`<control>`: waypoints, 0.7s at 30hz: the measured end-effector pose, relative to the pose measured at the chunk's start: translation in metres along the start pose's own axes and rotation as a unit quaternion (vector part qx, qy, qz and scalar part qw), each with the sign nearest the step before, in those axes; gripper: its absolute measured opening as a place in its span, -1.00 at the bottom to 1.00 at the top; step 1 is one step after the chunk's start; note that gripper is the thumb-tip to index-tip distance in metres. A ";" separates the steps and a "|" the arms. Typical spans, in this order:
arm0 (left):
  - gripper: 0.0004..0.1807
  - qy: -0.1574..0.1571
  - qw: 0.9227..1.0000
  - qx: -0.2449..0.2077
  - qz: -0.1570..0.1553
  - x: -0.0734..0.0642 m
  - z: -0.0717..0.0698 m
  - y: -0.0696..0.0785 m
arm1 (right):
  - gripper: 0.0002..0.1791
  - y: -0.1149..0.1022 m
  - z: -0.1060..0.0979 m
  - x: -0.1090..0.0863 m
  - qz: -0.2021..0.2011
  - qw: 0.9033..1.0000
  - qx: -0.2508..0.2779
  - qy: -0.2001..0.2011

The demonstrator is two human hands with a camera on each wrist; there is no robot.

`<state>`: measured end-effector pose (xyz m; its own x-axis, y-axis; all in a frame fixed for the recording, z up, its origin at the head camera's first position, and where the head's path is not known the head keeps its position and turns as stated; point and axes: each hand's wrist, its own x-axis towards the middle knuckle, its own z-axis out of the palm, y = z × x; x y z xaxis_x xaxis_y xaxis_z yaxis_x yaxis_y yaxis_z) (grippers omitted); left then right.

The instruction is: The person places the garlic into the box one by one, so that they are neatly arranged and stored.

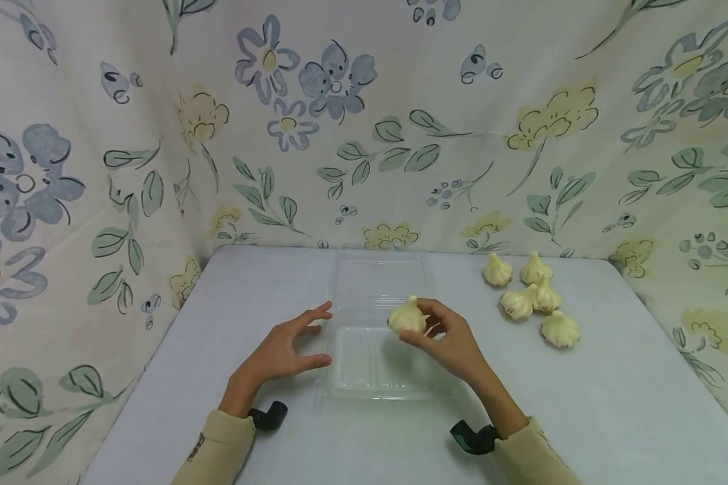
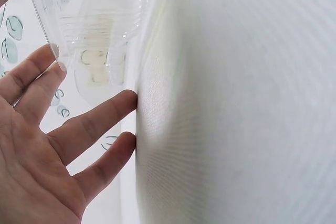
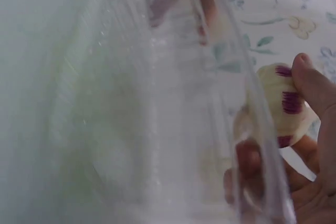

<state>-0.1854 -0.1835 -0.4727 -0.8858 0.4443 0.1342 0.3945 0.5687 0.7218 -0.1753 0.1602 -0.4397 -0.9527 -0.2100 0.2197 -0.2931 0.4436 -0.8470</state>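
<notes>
Aloft, the right hand [image 1: 453,342] pinches bulbous garlic [image 1: 405,319] over clear plastic [image 1: 354,364].

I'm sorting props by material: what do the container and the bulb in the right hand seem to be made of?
Container: most likely thin, clear plastic with a glossy finish; it is see-through, with bright highlights along its ridges.
Bulb: perhaps moulded plastic or foam, smooth-looking; its streaky purple patches look painted on, though the pictures don't rule out real garlic.
</notes>
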 end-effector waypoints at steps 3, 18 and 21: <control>-0.05 -0.001 1.000 -0.002 -0.005 0.000 0.000 0.001 | -0.37 -0.001 0.010 0.002 -0.007 1.000 0.006 -0.010; -0.11 -0.009 1.000 0.000 -0.014 0.000 0.000 0.002 | -0.37 -0.003 0.039 0.015 -0.019 0.998 0.012 -0.054; -0.11 -0.012 1.000 -0.001 -0.014 0.000 -0.001 0.002 | -0.35 -0.005 0.043 0.017 -0.007 0.998 0.008 -0.068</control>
<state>-0.1849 -0.1826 -0.4707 -0.8903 0.4447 0.0983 0.3699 0.5800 0.7258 -0.1866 0.1168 -0.4530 -0.9286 -0.3332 0.1636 -0.3031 0.4262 -0.8523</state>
